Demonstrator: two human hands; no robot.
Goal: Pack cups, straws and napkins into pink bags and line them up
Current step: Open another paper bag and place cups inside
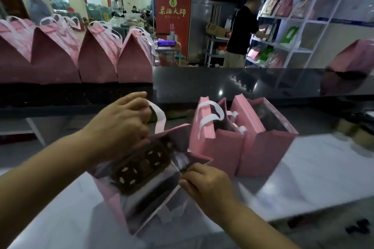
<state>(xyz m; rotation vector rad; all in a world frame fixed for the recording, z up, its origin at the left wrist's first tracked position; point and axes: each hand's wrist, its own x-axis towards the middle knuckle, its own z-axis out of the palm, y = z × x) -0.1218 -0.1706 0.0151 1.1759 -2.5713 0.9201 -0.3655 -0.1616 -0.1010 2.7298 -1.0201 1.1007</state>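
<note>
Centre-left, the left hand [119,125] is gripping the far rim of the open pink bag [113,204], lower centre at the white surface [323,168]. The right hand [206,184] is pinching its near rim. Uneven pulling is risking, I'd judge, tipping the bag and spilling its dark tray [141,166].

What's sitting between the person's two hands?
Between the left hand and right hand gapes an open pink bag, a dark white-flecked item inside; head view.
</note>
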